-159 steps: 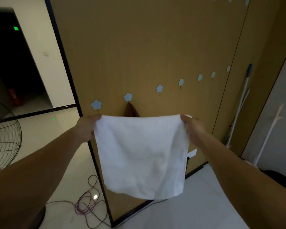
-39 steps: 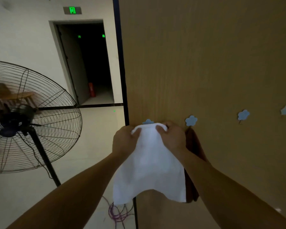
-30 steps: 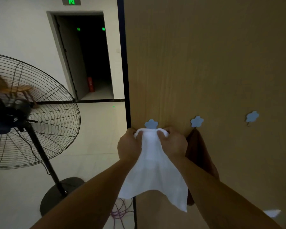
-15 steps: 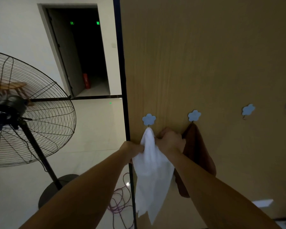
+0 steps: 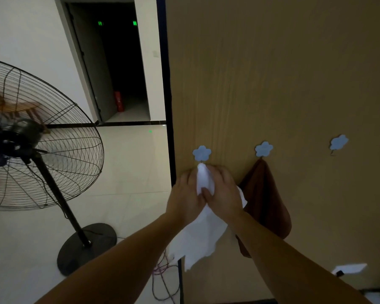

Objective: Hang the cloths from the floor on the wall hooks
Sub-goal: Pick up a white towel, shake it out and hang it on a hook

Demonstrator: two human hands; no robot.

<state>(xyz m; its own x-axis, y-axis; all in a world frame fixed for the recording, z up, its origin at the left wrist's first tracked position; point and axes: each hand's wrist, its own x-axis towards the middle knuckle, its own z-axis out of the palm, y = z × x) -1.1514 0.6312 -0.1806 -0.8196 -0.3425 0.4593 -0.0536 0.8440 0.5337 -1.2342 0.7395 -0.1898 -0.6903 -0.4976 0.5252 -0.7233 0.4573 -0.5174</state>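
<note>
A white cloth hangs by its top point from the leftmost blue flower hook on the wooden wall. My left hand and my right hand both grip the cloth just below the hook, fingers curled around its bunched upper part. The rest of the cloth drapes down under my wrists. A brown cloth hangs from the second flower hook to the right. A third flower hook further right carries nothing.
A large standing fan with a round black base is on the floor to the left. Purple cables lie on the floor by the wall's black edge. A dark doorway is behind.
Both hands carried the cloth to the leftmost hook and caught its top on it. In the last half second both hands closed in nearer the hook around the cloth's top.
</note>
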